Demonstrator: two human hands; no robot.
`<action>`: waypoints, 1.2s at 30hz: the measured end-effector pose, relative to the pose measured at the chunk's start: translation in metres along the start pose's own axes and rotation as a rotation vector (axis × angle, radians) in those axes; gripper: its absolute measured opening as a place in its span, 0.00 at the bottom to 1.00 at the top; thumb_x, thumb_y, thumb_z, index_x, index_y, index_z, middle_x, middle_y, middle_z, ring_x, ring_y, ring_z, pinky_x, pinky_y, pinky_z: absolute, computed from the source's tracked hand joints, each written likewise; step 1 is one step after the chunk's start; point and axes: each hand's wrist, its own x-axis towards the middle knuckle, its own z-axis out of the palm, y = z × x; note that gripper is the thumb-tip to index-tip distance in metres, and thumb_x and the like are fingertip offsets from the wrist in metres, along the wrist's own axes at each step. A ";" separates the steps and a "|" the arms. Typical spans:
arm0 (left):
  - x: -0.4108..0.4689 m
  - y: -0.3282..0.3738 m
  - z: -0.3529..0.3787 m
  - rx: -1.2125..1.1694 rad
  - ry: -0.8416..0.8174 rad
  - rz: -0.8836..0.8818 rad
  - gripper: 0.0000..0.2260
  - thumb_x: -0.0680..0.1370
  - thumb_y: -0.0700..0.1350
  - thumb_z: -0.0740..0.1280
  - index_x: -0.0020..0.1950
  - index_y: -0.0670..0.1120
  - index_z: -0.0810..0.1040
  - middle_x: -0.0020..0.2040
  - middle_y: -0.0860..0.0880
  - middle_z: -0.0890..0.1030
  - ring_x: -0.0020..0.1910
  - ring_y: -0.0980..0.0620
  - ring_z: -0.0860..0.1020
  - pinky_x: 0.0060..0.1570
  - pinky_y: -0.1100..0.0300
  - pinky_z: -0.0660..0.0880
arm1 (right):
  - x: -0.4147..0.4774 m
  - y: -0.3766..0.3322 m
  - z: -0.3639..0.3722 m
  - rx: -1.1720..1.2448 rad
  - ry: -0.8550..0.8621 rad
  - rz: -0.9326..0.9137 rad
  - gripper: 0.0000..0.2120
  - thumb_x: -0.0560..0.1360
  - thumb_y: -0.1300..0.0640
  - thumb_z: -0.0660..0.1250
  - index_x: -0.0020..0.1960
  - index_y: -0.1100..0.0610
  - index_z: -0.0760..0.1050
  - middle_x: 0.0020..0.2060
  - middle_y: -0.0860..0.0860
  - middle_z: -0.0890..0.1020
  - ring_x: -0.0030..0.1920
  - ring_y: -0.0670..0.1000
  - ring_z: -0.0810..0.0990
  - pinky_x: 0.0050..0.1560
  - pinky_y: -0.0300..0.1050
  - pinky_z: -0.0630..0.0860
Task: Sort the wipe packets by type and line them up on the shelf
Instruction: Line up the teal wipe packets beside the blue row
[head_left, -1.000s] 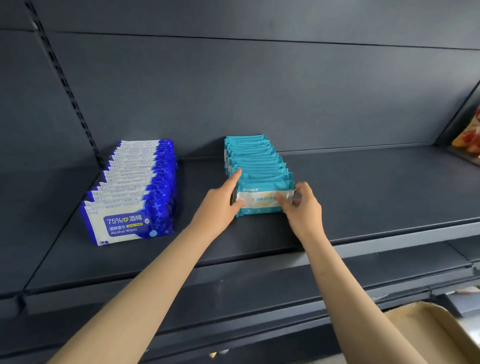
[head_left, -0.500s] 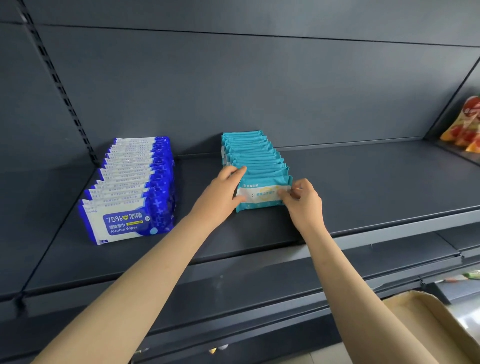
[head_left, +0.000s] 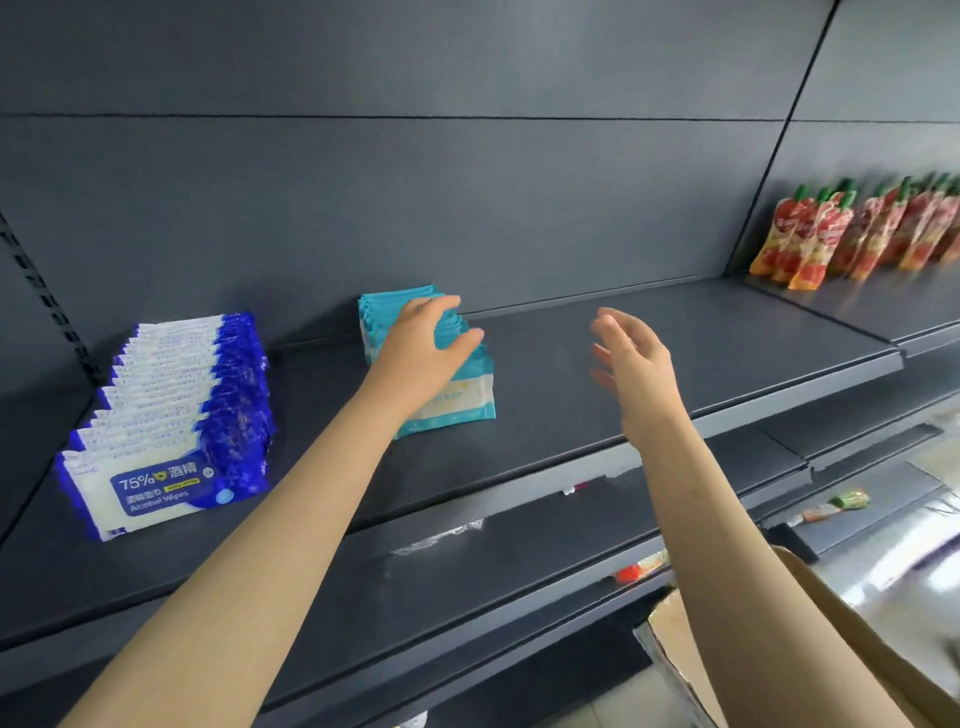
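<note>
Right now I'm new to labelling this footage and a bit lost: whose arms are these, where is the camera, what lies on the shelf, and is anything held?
There is no machine here. These are a person's two bare arms, filmed by one wide-angle camera worn on their head, looking forward and down. On the dark shelf stand two rows: blue alcohol wipe packets at the left and teal wipe packets in the middle. The left hand lies open over the teal row and grips nothing. The right hand hangs open in the air beside it, empty. Red pouches stand far right, and a cardboard box sits below.
</note>
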 end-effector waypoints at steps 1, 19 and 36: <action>0.001 0.013 0.010 -0.064 -0.010 -0.006 0.22 0.79 0.53 0.67 0.72 0.49 0.71 0.71 0.51 0.70 0.69 0.52 0.69 0.70 0.56 0.65 | -0.001 -0.005 -0.018 0.009 0.026 -0.004 0.12 0.80 0.47 0.64 0.62 0.46 0.77 0.56 0.42 0.80 0.60 0.46 0.79 0.59 0.44 0.77; -0.172 0.243 0.352 -0.531 -0.692 -0.198 0.22 0.80 0.56 0.63 0.72 0.49 0.71 0.69 0.51 0.74 0.66 0.51 0.73 0.67 0.49 0.71 | -0.207 0.114 -0.458 0.013 0.649 0.380 0.23 0.81 0.41 0.59 0.73 0.48 0.66 0.70 0.49 0.72 0.68 0.54 0.72 0.64 0.52 0.70; -0.314 0.277 0.610 -0.208 -1.313 -0.507 0.21 0.80 0.58 0.63 0.70 0.50 0.72 0.67 0.51 0.74 0.65 0.49 0.73 0.62 0.52 0.72 | -0.312 0.274 -0.637 0.279 1.020 0.934 0.25 0.82 0.41 0.58 0.75 0.50 0.63 0.69 0.50 0.70 0.72 0.56 0.67 0.69 0.58 0.66</action>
